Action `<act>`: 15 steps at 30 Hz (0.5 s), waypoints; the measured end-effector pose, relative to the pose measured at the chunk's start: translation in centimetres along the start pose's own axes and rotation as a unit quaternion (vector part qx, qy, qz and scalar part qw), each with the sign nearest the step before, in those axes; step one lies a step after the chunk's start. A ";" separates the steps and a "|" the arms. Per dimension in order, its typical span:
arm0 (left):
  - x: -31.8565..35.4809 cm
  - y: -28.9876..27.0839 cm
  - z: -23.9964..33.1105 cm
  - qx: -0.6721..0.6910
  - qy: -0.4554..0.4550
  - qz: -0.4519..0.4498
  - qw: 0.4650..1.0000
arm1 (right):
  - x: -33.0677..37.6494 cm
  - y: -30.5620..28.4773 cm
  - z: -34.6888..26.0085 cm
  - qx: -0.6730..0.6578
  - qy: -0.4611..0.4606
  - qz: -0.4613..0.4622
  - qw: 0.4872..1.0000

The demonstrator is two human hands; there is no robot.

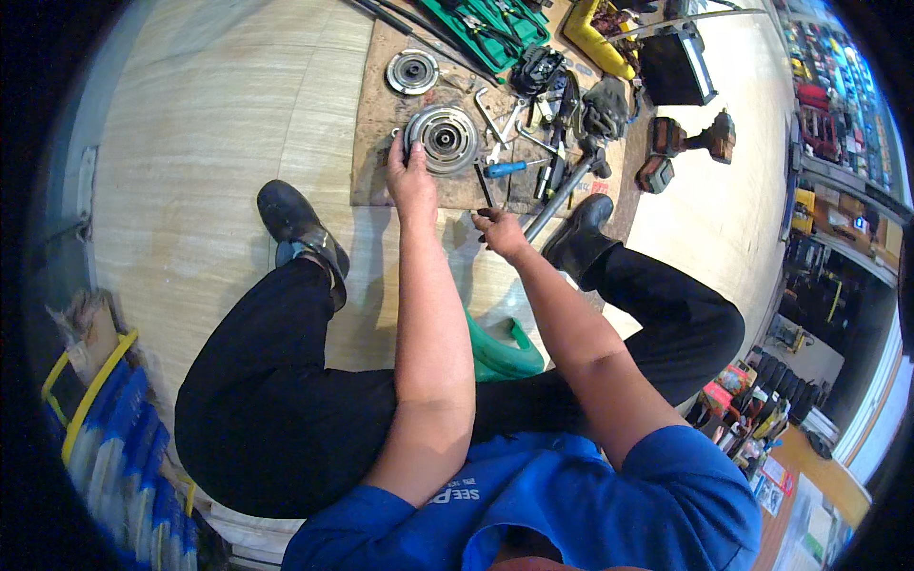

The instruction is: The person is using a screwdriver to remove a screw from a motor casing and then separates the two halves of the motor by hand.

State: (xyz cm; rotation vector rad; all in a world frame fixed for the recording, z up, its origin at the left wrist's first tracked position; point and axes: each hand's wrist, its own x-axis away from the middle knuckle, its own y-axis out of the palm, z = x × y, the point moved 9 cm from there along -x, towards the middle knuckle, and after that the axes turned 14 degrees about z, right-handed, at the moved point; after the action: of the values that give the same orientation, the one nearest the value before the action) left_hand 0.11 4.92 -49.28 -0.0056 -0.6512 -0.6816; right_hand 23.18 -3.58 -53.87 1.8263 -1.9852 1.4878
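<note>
A round metal pulley-like part (447, 139) with concentric rings lies on the worn board (376, 176). My left hand (411, 181) grips its left edge, thumb on top and fingers at the side. Nearer to me, just off the board's front edge, my right hand (499, 231) has its fingers curled together; what they hold, if anything, is hidden. A thin black rod (484, 186) ends just beyond those fingers. Right of the pulley-like part lies a blue-handled screwdriver (505, 169). Behind it sits a smaller round metal part (412, 71).
Hex keys (490, 114), wrenches (500, 143), a long-handled hammer (562, 198) and dark gloves (605, 109) crowd the board's right side. Cordless power tools (666, 138) lie farther right. A green tool case (486, 29) is at the back. A green plastic piece (505, 354) lies between my legs.
</note>
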 end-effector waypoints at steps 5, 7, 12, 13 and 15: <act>-0.7 -0.2 -1.2 0.037 -0.040 -0.012 0.998 | -2.0 -1.3 -0.5 0.028 -0.025 0.021 0.999; -0.6 0.1 -1.2 0.033 -0.034 -0.025 0.999 | -3.2 -1.8 0.2 0.040 -0.014 0.005 0.999; -0.5 -0.7 -1.1 0.012 -0.047 0.022 0.999 | -5.6 -3.9 0.6 0.071 -0.097 0.083 0.989; -0.1 0.4 -1.3 0.025 -0.048 0.005 0.998 | -7.0 -5.6 2.0 0.062 -0.085 0.103 0.989; 0.2 1.2 -1.6 0.035 -0.048 -0.009 0.998 | -8.7 -7.8 3.0 0.043 -0.077 0.128 0.988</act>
State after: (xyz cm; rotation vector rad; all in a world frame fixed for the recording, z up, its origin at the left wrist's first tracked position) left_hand 1.84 5.39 -50.20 0.0325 -0.7676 -0.6787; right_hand 33.50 2.15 -56.16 1.8257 -2.3413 1.5622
